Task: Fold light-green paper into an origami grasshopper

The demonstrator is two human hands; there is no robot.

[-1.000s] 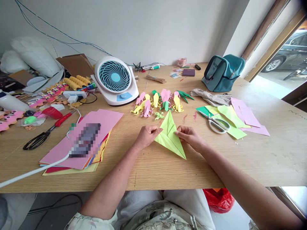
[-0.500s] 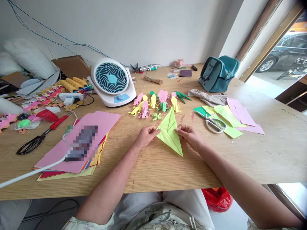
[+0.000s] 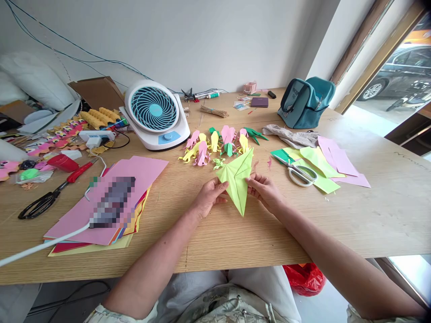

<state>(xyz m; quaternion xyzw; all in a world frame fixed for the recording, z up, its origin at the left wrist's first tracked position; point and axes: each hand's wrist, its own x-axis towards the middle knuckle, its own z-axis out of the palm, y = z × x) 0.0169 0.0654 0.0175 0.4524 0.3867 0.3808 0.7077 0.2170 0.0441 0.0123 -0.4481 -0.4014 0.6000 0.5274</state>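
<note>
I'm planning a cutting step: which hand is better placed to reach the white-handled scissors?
Probably the right hand: the white-handled scissors lie on its side. The left hand is farther off, beyond the lime-green paper that both hands hold.

We hold a lime-green folded paper (image 3: 237, 180), creased fanwise at left. Its sharp tips point near and far right.

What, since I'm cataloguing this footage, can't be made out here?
Head view: the item on the pink sheet, masked by pixelation.
Head view: some fingertips of the right hand, behind the folded green paper.
Head view: top of the red bag, hidden by the tabletop.
Head view: white object, cut off by the left edge.
Head view: lettering on the teal bag, too small.
</note>
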